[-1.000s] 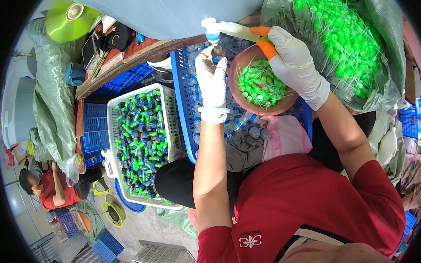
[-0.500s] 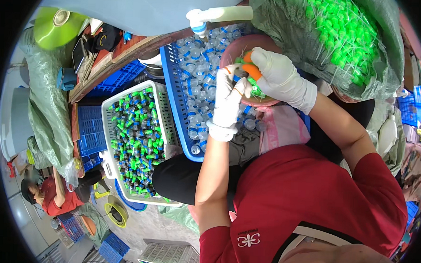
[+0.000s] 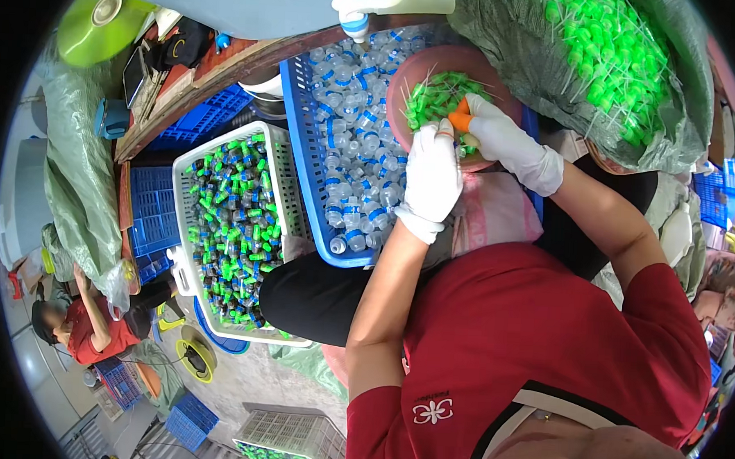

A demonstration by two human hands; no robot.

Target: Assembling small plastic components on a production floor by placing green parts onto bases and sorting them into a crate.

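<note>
Here's the big pale tank (image 3: 262, 12) filling the top of the view, and below it the seated person in a red shirt (image 3: 543, 336), leaning in over the work. Up at the right sits a dark green plastic bag (image 3: 507, 30), mouth wide open. Centre stage, the blue crate (image 3: 301, 145); just to its left, the white basket (image 3: 290, 177), holding small dark bottles (image 3: 232, 224) with green caps and blue bands.

Now the pink bowl (image 3: 497, 71), over the crate's right side, with a pink-and-white cloth (image 3: 495, 210) just below it. And here are the gloves in action! The right hand (image 3: 507, 141) reaches over the bowl's lower right edge, its orange fingertips (image 3: 461, 116) drawn together. The left hand (image 3: 434, 173) comes up to meet it at the bowl's lower rim, fingers curled inward, the tips of both hands practically together. Is anything pinched in there? Part of a small thing peeks out by the right fingers, but the gloves hide too much to tell what either hand grips.

Above the crate juts a white tap (image 3: 394, 0) with a blue ring. Clear bottles (image 3: 355, 130) crowd the crate, blue bands showing. Green caps (image 3: 443, 93) with thin white tubes heap in the bowl, and more green caps (image 3: 609, 59) pile in the bag.
</note>
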